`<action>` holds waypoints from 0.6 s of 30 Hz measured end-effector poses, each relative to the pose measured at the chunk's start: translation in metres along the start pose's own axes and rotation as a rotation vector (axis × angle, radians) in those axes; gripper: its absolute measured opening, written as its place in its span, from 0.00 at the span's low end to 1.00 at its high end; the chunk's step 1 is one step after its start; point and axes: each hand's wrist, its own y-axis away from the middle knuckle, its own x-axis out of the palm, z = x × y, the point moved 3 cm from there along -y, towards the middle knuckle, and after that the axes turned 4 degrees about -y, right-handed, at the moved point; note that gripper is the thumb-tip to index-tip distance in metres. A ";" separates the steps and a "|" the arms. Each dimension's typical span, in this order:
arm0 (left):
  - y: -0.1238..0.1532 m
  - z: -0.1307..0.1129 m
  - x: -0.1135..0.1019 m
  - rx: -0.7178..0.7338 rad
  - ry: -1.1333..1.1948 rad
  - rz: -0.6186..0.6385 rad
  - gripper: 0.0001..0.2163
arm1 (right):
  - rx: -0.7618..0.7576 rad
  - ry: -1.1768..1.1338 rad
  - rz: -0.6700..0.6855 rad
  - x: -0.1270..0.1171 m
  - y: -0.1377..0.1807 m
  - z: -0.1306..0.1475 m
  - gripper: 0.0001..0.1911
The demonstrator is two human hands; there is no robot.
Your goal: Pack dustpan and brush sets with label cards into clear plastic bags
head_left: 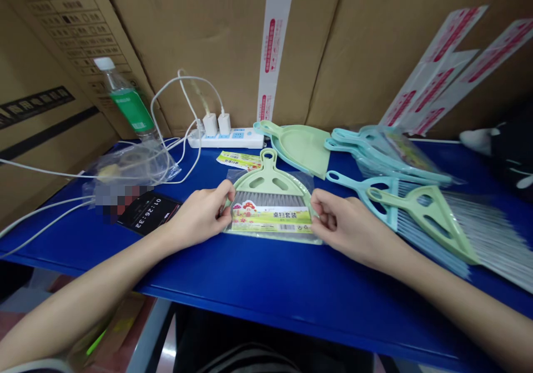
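A green hand brush (270,169) with grey bristles lies over a green dustpan (307,194) on the blue table. Both are in a clear plastic bag (266,237), with a printed label card (270,218) across the bristles. My left hand (208,209) is closed, its fingers pinching the bag's left edge. On the opposite side, my right hand (345,226) grips the right edge with curled fingers. The brush handle points away from me. Another label card (239,160) lies behind the bag, partly covered by it.
Loose brushes (428,217) lie at the right, below bagged blue sets (383,151). Unbagged dustpans (306,148) rest behind. At the left are a phone (147,212), cables, a bottle (129,104) and crumpled plastic. A power strip (245,138) stands before the cardboard boxes (216,40).
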 end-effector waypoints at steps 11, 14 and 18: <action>0.002 0.000 -0.005 -0.009 -0.077 0.051 0.03 | 0.089 0.060 0.097 -0.003 0.000 -0.002 0.06; 0.003 -0.001 -0.007 -0.015 -0.081 0.065 0.03 | 0.077 0.064 0.097 -0.004 0.000 -0.002 0.06; 0.003 -0.002 -0.007 -0.002 -0.066 0.050 0.03 | 0.059 0.073 0.080 -0.005 0.001 -0.002 0.05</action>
